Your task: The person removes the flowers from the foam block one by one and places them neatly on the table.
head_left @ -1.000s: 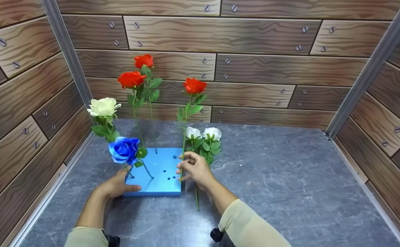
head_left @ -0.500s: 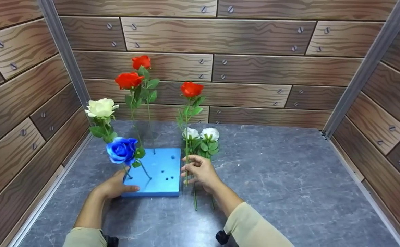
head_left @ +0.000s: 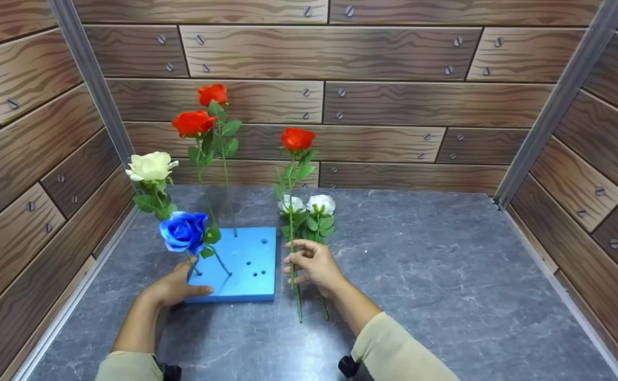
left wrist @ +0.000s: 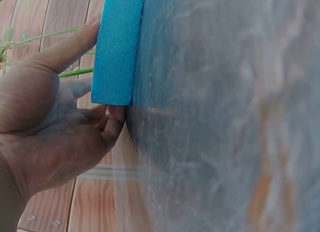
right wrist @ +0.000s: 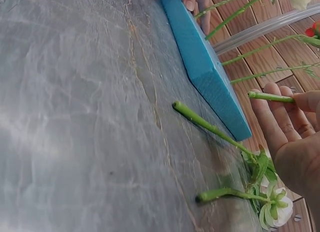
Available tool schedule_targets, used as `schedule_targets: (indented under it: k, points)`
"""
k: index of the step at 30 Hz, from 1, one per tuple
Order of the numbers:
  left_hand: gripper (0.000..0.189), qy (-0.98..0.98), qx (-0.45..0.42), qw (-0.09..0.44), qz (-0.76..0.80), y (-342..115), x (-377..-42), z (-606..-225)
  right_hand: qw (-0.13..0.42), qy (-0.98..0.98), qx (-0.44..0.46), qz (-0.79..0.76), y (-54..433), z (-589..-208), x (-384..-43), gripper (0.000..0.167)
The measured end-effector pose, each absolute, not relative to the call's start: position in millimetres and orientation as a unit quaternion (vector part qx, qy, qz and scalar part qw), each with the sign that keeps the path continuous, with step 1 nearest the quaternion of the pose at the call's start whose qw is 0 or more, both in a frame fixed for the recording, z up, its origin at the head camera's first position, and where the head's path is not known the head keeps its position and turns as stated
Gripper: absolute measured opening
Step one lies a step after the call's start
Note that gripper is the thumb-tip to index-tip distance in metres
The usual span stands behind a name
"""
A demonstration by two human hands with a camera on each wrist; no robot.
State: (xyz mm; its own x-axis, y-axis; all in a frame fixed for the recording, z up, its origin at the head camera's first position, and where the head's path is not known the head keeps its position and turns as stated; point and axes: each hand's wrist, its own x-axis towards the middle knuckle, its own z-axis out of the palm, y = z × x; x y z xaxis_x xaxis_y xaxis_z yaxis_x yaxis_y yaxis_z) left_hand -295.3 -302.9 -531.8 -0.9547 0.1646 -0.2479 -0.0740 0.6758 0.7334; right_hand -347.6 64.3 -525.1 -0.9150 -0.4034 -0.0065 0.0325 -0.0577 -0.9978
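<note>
At the bottom edge of the head view are two light khaki sleeves (head_left: pixel 404 344). Beyond them, the hands are at work over a grey marbled worktop (head_left: pixel 420 264).

The left hand (head_left: pixel 173 286), lower left of centre, grips the near left corner of a flat, square, light-blue foam block (head_left: pixel 245 286); its thumb rests on the top face and its other fingers bear on the side. The right hand (head_left: pixel 314 267), near bottom centre, pinches the green stem of a red artificial rose (head_left: pixel 297 139) between thumb and fingers. That rose is upright, just beside the block's right edge. The right wrist view shows its cut stem end apart from both block and worktop.

The block is left of bottom centre, with four dark holes visible in the right half of its top face. Four stems rise from it. Above its left side are a blue artificial rose (head_left: pixel 183 232), then a cream artificial rose (head_left: pixel 152 167), with two further red roses (head_left: pixel 194 123) at upper left.

Two white artificial roses (head_left: pixel 321 205) lie on the worktop around centre, partly hidden by the right hand, blooms pointing away. Wood-patterned panels (head_left: pixel 383 47) form the background.
</note>
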Motion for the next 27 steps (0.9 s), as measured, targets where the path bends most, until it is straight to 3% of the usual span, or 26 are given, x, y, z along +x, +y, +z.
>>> schedule_targets:
  k: [27]
  points:
    - [0.122, 0.897, 0.016, 0.163, 0.41, -303.2, -293.4, -531.1, 0.139, 0.701, -0.118, -0.689, 99.8, -525.8, -341.3, 0.029]
